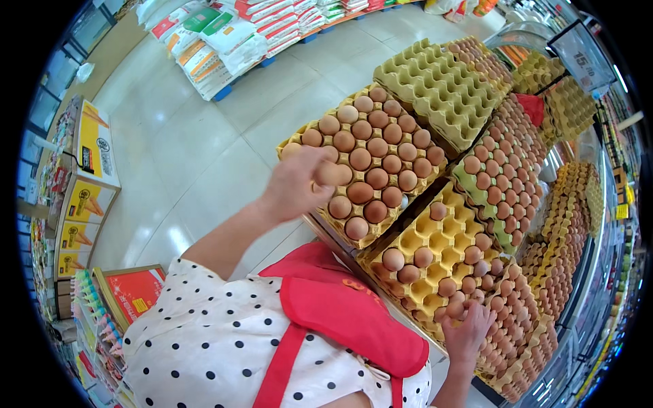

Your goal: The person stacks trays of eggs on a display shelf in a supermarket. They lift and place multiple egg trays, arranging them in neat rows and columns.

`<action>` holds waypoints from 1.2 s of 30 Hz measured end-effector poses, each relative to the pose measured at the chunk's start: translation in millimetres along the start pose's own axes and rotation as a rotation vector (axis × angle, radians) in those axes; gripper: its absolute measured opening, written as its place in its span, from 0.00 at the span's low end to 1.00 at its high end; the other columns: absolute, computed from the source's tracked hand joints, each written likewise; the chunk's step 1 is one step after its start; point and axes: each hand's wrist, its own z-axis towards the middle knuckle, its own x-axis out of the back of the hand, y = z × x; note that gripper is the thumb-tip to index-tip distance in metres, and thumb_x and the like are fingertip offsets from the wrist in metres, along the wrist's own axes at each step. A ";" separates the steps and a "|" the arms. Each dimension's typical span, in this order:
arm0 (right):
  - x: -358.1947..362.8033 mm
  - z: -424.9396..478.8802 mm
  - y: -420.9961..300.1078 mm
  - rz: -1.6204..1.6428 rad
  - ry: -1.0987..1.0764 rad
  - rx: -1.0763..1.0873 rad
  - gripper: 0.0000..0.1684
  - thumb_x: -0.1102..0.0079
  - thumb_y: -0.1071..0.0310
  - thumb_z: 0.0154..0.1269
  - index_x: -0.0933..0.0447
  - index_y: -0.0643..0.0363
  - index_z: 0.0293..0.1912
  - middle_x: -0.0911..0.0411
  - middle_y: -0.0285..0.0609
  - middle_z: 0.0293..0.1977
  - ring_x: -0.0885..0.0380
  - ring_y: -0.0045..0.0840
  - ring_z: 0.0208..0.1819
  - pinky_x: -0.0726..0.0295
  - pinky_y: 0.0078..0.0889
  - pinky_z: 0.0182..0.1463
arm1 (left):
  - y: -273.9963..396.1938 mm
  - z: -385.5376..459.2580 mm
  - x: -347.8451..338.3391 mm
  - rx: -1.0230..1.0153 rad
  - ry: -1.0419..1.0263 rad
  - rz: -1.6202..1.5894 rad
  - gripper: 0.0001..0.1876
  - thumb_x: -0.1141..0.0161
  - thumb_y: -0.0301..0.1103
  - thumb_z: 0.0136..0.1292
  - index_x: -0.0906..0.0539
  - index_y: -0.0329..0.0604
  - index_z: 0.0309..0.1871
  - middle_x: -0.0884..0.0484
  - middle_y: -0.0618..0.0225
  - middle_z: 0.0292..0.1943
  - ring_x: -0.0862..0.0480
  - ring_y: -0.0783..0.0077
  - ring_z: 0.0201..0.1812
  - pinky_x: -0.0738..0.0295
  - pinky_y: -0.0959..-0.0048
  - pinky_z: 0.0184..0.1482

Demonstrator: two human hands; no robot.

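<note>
My left hand (298, 181) is over the near left corner of a full tray of brown eggs (360, 159), its fingers closed around a light brown egg (330, 174). My right hand (467, 329) is at the lower side of a partly filled yellow egg tray (433, 239), with fingertips on a brown egg (455, 309); whether it grips that egg or only touches it, I cannot tell. Several eggs sit in the yellow tray, mostly along its right side, among bare cups.
Stacked empty egg trays (438, 92) stand beyond the full tray. More egg stacks (502, 173) lie to the right, near a price sign (581, 56). Bagged goods (224, 41) are piled across the tiled floor (204, 132); printed cartons (84, 204) stand at the left.
</note>
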 end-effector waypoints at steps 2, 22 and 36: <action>1.3 10.0 -4.0 -0.003 -0.007 -0.024 0.24 0.30 0.70 0.40 0.30 0.59 0.40 0.28 0.42 0.33 0.29 0.40 0.42 0.35 0.47 0.58 | -26.8 0.3 13.6 0.039 -0.059 0.105 0.22 0.33 0.31 0.48 0.23 0.41 0.49 0.20 0.58 0.42 0.20 0.54 0.42 0.22 0.60 0.45; -46.4 28.5 -96.0 1.942 0.054 -0.622 0.34 0.40 0.70 0.59 0.38 0.62 0.65 0.26 0.47 0.52 0.21 0.35 0.52 0.15 0.42 0.50 | -126.4 64.2 8.8 0.205 -0.243 -0.018 0.24 0.41 0.34 0.65 0.27 0.40 0.64 0.24 0.54 0.58 0.24 0.55 0.60 0.31 0.63 0.63; -79.2 80.9 -149.1 1.975 0.002 -0.690 0.22 0.40 0.69 0.66 0.33 0.60 0.57 0.19 0.43 0.46 0.18 0.26 0.43 0.19 0.24 0.45 | -135.2 78.4 -9.1 0.588 -0.574 -0.686 0.26 0.53 0.43 0.76 0.36 0.39 0.71 0.28 0.62 0.65 0.29 0.71 0.64 0.34 0.71 0.66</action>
